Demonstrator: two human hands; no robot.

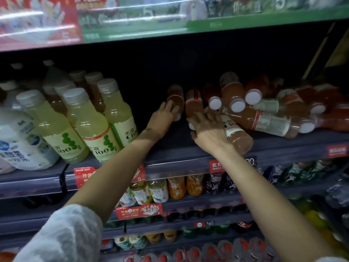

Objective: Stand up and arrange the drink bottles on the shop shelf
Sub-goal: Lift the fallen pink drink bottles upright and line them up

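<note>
Left hand (166,115) clasps a toppled brown-juice plastic bottle (175,95) – right hand (206,129), fingers spread, presses a second brown bottle (193,103) on the dark shelf (188,154).

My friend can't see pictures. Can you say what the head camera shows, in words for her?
Two bare hands reach into a shop shelf: the left hand holds one lying reddish-brown drink bottle, the right hand rests on another. More reddish bottles lie toppled in a pile to the right; yellow-green juice bottles stand on the left.
</note>
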